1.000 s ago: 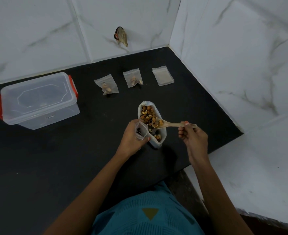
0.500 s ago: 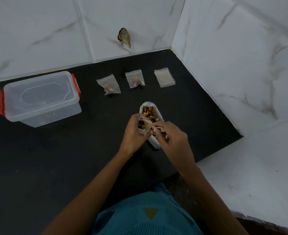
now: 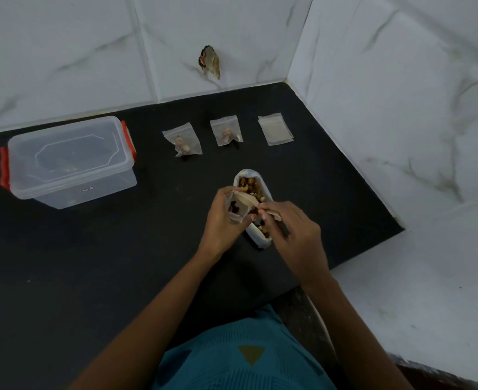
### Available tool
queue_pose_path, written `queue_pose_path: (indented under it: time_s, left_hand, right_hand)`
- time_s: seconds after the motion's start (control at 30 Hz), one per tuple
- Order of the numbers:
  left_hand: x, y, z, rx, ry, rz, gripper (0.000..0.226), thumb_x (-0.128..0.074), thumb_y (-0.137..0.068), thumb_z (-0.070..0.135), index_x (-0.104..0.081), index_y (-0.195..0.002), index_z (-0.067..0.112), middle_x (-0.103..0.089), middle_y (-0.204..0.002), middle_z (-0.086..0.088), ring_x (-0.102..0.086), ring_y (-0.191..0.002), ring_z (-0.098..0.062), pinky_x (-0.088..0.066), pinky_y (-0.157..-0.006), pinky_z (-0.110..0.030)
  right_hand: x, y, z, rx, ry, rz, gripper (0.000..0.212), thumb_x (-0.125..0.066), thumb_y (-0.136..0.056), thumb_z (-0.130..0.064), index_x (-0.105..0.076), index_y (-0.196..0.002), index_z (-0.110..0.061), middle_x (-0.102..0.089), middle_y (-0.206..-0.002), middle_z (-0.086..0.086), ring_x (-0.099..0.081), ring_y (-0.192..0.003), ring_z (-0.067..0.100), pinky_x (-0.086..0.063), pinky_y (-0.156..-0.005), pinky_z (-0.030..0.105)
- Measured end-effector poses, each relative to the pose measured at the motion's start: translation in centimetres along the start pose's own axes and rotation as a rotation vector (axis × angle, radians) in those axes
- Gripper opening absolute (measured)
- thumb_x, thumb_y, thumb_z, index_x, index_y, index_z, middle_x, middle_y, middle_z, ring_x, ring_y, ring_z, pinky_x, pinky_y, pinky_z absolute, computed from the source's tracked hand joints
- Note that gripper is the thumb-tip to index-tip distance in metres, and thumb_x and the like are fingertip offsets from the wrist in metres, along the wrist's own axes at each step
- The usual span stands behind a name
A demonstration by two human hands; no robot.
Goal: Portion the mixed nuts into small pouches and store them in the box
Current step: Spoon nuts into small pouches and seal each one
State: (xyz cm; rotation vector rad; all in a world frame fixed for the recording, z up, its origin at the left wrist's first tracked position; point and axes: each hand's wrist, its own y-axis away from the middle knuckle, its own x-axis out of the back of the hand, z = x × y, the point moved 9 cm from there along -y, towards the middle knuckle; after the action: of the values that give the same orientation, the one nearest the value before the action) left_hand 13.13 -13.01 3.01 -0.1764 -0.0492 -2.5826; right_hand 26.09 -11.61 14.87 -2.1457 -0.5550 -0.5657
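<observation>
My left hand [image 3: 220,218] grips a small clear pouch [image 3: 235,207] held open, with dark nuts inside. My right hand [image 3: 294,235] pinches the handle of a pale spoon [image 3: 247,199] whose bowl is tipped into that pouch. Just behind both hands lies the open white bag of mixed nuts [image 3: 256,187] on the black counter [image 3: 91,263]. Two small pouches with nuts, one [image 3: 182,142] left and one [image 3: 226,133] right, lie farther back. The lidded clear box [image 3: 69,161] with red clips stands at the far left.
A flat stack of empty pouches [image 3: 275,128] lies at the back right near the corner. Marble walls close the counter at the back and right. A broken hole [image 3: 209,61] shows in the back wall tile. The counter's front right edge drops to a marble floor [image 3: 415,277].
My right hand lifted the loaded spoon from the nut bag, swung it left and tipped it into the pouch in my left hand. The left hand stayed in place.
</observation>
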Motion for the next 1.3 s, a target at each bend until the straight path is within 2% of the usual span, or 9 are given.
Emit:
queue_pose_path:
  time_s: [0.2, 0.37, 0.53, 0.63, 0.77, 0.9, 1.0, 1.13, 1.3]
  left_hand:
    - [0.7, 0.1, 0.0, -0.009, -0.032, 0.032, 0.053, -0.074, -0.075, 0.005, -0.044, -0.116, 0.019, -0.051, -0.116, 0.007, -0.050, -0.107, 0.002, -0.040, -0.083, -0.002]
    - [1.3, 0.2, -1.2, 0.045, -0.010, 0.047, 0.051, -0.074, -0.075, 0.006, -0.044, -0.112, 0.024, -0.050, -0.113, 0.012, -0.049, -0.108, 0.003, -0.040, -0.082, -0.001]
    - [1.4, -0.2, -2.2, 0.103, -0.022, 0.029, 0.052, -0.073, -0.075, 0.007, -0.043, -0.115, 0.023, -0.049, -0.120, 0.006, -0.047, -0.111, -0.001, -0.040, -0.081, -0.004]
    - [1.1, -0.6, -3.0, 0.154, -0.022, -0.008, 0.055, -0.072, -0.077, 0.006, -0.042, -0.119, 0.024, -0.048, -0.121, 0.008, -0.046, -0.112, -0.002, -0.039, -0.083, -0.010]
    - [0.4, -0.9, -4.0, 0.223, -0.012, -0.058, 0.053, -0.071, -0.079, 0.008, -0.041, -0.119, 0.025, -0.047, -0.105, 0.022, -0.048, -0.096, 0.008, -0.040, -0.078, -0.009]
    - [0.0, -1.3, -4.8, 0.246, -0.028, -0.077, 0.050, -0.071, -0.079, 0.009, -0.043, -0.119, 0.021, -0.052, -0.103, 0.018, -0.052, -0.096, 0.004, -0.042, -0.079, -0.012]
    - [-0.2, -1.5, -5.2, 0.258, -0.031, -0.084, 0.049, -0.071, -0.079, 0.010, -0.044, -0.119, 0.019, -0.054, -0.107, 0.011, -0.053, -0.101, -0.002, -0.044, -0.084, -0.018]
    - [-0.2, -1.7, -5.3, 0.256, -0.033, -0.084, 0.048, -0.071, -0.079, 0.010, -0.045, -0.119, 0.017, -0.056, -0.110, 0.008, -0.054, -0.103, -0.004, -0.045, -0.086, -0.021]
    - [-0.3, -1.8, -5.2, 0.257, -0.027, -0.094, 0.047, -0.071, -0.079, 0.010, -0.046, -0.117, 0.019, -0.055, -0.106, 0.014, -0.053, -0.101, 0.000, -0.044, -0.085, -0.018]
  right_hand:
    - [1.5, -0.3, 1.2, -0.175, -0.089, 0.097, 0.033, -0.049, -0.092, -0.027, -0.064, -0.098, 0.002, -0.065, -0.087, 0.006, -0.058, -0.085, -0.005, -0.047, -0.074, 0.006]
    - [2.7, 0.4, 5.0, -0.423, -0.188, 0.224, 0.021, -0.048, -0.088, -0.025, -0.057, -0.103, -0.013, -0.060, -0.082, -0.013, -0.061, -0.075, -0.006, -0.049, -0.067, 0.009]
    - [0.4, 1.9, 10.2, -0.647, -0.173, 0.207, 0.016, -0.052, -0.090, -0.007, -0.061, -0.103, -0.003, -0.060, -0.080, -0.007, -0.060, -0.072, -0.007, -0.049, -0.066, 0.009]
    - [-1.7, 2.1, 11.6, -0.669, -0.159, 0.146, 0.014, -0.054, -0.090, -0.007, -0.063, -0.101, -0.010, -0.065, -0.085, 0.005, -0.060, -0.073, -0.003, -0.051, -0.070, 0.015]
    - [-4.0, 1.4, 11.5, -0.553, -0.089, 0.029, 0.018, -0.056, -0.089, -0.001, -0.064, -0.104, 0.000, -0.066, -0.095, 0.012, -0.062, -0.087, 0.011, -0.048, -0.076, 0.009]
    - [-5.2, 0.8, 10.9, -0.440, -0.024, -0.104, 0.017, -0.055, -0.087, 0.004, -0.064, -0.101, 0.005, -0.066, -0.094, 0.019, -0.064, -0.087, 0.022, -0.047, -0.077, 0.014]
    - [-4.2, 0.9, 11.6, -0.483, -0.008, -0.084, 0.018, -0.054, -0.089, 0.001, -0.063, -0.104, 0.004, -0.064, -0.097, 0.011, -0.059, -0.088, 0.012, -0.043, -0.078, 0.004]
    - [-4.1, 1.3, 12.6, -0.624, -0.067, -0.067, 0.020, -0.051, -0.092, -0.006, -0.063, -0.108, 0.000, -0.063, -0.096, 0.006, -0.060, -0.088, 0.009, -0.045, -0.074, 0.005]
    - [-4.2, 1.9, 14.4, -0.912, -0.257, 0.157, 0.015, -0.050, -0.094, -0.010, -0.064, -0.097, -0.005, -0.059, -0.071, -0.006, -0.057, -0.061, -0.010, -0.045, -0.061, 0.005]
